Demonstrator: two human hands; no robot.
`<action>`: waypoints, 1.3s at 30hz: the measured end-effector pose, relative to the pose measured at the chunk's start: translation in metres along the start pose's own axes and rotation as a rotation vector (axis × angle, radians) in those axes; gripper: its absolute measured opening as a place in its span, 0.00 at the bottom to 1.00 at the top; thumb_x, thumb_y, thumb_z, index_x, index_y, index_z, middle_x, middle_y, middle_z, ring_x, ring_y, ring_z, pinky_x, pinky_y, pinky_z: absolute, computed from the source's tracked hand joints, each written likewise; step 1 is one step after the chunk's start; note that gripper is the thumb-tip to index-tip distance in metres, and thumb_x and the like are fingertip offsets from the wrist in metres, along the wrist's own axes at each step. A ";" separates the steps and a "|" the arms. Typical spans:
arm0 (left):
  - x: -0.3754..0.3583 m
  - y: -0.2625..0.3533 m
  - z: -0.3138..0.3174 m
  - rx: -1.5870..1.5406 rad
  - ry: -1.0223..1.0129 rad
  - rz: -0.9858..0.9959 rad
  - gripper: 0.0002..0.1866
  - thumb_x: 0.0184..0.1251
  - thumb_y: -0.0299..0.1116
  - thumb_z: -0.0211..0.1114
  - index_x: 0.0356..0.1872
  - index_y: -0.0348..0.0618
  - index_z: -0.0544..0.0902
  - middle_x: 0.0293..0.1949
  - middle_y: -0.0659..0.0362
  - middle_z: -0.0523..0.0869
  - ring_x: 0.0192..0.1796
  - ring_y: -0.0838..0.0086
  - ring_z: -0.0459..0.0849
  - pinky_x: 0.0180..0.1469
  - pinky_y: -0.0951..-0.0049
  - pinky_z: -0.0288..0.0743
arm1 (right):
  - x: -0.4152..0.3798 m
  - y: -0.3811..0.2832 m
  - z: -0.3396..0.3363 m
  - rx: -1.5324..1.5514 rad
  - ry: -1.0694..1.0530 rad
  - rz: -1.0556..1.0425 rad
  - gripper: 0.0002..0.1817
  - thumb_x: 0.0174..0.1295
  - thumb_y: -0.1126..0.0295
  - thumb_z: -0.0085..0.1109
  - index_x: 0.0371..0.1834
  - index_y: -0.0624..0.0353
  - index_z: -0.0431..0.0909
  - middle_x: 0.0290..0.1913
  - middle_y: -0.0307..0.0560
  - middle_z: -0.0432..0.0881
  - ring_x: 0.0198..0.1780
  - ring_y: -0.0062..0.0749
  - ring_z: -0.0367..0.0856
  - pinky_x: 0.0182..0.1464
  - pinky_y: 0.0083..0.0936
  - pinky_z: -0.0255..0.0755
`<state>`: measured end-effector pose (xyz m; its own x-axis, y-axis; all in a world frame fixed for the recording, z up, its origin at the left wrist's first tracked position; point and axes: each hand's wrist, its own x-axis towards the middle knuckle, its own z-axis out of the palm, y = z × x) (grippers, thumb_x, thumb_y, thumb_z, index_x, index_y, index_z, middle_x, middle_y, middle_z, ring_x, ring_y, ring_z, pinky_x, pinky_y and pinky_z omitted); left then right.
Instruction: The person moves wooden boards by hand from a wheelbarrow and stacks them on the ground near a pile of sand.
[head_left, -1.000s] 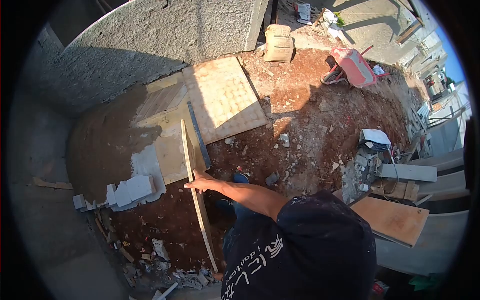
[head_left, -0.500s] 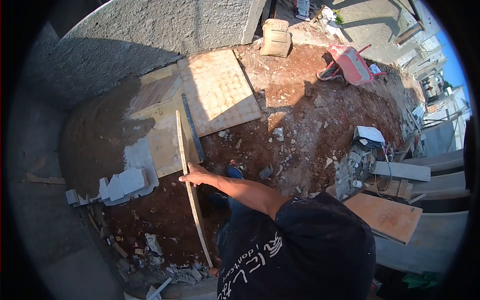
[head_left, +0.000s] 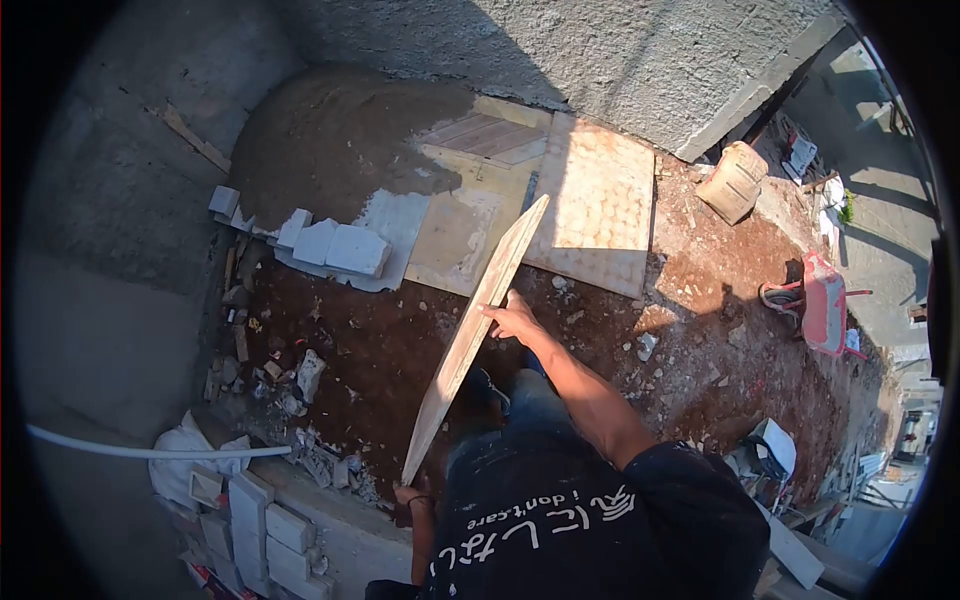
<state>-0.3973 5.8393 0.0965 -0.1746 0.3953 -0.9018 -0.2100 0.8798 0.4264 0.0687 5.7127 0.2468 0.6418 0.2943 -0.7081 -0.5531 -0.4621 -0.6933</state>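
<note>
Board: one long, narrow wooden board (head_left: 455,375), tilted, slanting across the view in front of the wearer's dark shirt (head_left: 580,530), above the reddish earth floor (head_left: 380,400).
Right hand: right hand (head_left: 512,317), partly closed around the board's edge near its middle; thumb on the near face, remaining fingers largely hidden behind.
Left hand: left hand (head_left: 412,494), at the board's lower end, touching it; how far the fingers close I cannot tell from here.
Wheelbarrow: red wheelbarrow (head_left: 822,300), worn pale in patches, off to the right on the earth; contents, cannot tell.
Brown sack: one bulging brown sack (head_left: 735,183), on the ground near the corner of the rough wall (head_left: 640,60); contents hidden.
White bag: one crumpled white bag (head_left: 180,460), lower left, beside stacked pale blocks (head_left: 290,530), a white pipe (head_left: 110,447) crossing over it; contents hidden.
Dark bundle: one black-and-white bundle (head_left: 775,448), lower right, among rubble; bag or bucket, I cannot tell.
Sand: brown-grey heap (head_left: 340,140), spread against the wall, reaching onto flat sheets (head_left: 455,240).
White blocks: several (head_left: 340,248), at the heap's near edge.
Pale panel: one square panel (head_left: 600,200), flat, partly sunlit, beyond the board's upper end.
</note>
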 end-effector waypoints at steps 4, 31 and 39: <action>-0.017 0.006 0.015 -0.088 -0.076 -0.032 0.28 0.63 0.50 0.44 0.55 0.38 0.69 0.53 0.51 0.74 0.47 0.53 0.79 0.41 0.50 0.74 | 0.003 -0.007 0.008 -0.006 -0.023 0.038 0.47 0.50 0.57 0.66 0.65 0.64 0.45 0.49 0.59 0.74 0.26 0.35 0.81 0.31 0.30 0.77; -0.063 0.027 0.017 0.271 -0.037 -0.092 0.26 0.59 0.56 0.54 0.39 0.39 0.78 0.29 0.46 0.83 0.19 0.65 0.82 0.16 0.72 0.74 | -0.003 -0.014 -0.017 -0.166 -0.041 0.132 0.56 0.47 0.31 0.52 0.65 0.68 0.44 0.51 0.65 0.69 0.35 0.41 0.81 0.36 0.31 0.76; -0.090 0.054 0.070 0.077 0.134 0.109 0.14 0.57 0.34 0.56 0.36 0.32 0.79 0.22 0.48 0.81 0.15 0.70 0.80 0.11 0.76 0.70 | 0.083 -0.060 -0.135 -0.063 0.247 0.060 0.53 0.46 0.34 0.56 0.66 0.62 0.51 0.53 0.67 0.70 0.43 0.49 0.78 0.41 0.36 0.75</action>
<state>-0.3254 5.8694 0.1956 -0.3203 0.4556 -0.8306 -0.1094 0.8531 0.5101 0.2268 5.6521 0.2471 0.7232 0.0550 -0.6884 -0.5649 -0.5263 -0.6355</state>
